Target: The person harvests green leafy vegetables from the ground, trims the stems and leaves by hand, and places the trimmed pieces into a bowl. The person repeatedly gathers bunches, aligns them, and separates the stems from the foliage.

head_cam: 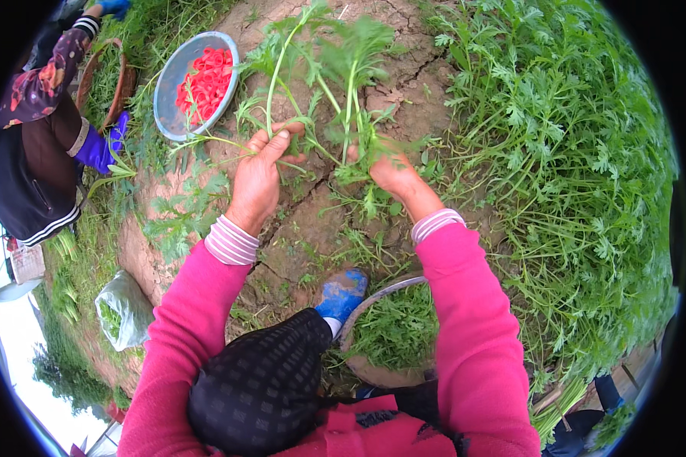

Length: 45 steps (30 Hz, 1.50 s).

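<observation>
My left hand [263,165] pinches several leafy green stems [275,80] between thumb and fingers, their tops spreading away from me. To its right, my right hand [390,165] is closed around another leafy stalk [350,108], with leaves partly covering its fingers. The leaves above the right hand are blurred. Both hands are over cracked bare soil [297,228]. Beyond my left hand stands a blue-grey plastic basin [166,103] with many red ring-like bands [208,83] in it.
Dense leafy greens [571,171] grow along the right. A basket [371,374] of cut greens sits by my blue shoe [343,294]. At left are a clear plastic bag [127,320], a wicker basket [117,85] and another person [46,137]. Bundled stems [557,408] lie lower right.
</observation>
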Motion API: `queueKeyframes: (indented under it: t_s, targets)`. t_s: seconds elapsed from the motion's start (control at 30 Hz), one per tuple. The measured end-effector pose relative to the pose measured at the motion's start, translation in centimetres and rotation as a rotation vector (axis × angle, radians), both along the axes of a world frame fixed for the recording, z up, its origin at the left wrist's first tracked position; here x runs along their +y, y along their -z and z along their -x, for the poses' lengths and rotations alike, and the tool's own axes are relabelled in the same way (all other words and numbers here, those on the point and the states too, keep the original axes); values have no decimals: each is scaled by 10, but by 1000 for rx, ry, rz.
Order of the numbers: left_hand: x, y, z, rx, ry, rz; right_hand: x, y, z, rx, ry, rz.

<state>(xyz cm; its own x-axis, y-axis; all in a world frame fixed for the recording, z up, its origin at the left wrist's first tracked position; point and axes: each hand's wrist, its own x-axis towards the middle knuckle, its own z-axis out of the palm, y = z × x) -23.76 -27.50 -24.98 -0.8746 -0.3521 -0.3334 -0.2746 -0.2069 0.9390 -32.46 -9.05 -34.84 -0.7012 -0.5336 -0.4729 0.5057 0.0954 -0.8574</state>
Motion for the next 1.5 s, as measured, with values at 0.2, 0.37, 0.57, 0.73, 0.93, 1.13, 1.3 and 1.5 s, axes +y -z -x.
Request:
queueKeyframes:
  t_s: [0.2,0.37,0.57,0.73,0.93,1.13,1.3,1.5]
  targets:
    - [-2,1,0,-38,34,-2,-5,-15,15,674,-323,-455]
    - [4,0,0,-35,33,-99,-32,-13,10,426,-268,-94]
    - [10,-4,-2,-29,35,-48,-57,-7,4,642,-299,-513]
    - [30,-12,-23,-52,-150,-39,6,-51,18,70,-225,-92]
    - [72,-42,-34,64,91,-287,130,-203,35,249,342,-83]
    - [92,-74,-48,203,298,-362,96,-247,-58,406,69,-379]
    - [67,-73,-107,104,312,-362,26,-202,-141,860,-373,-747]
    - [62,-64,-145,4,27,-475,14,-195,-177,782,-490,-592]
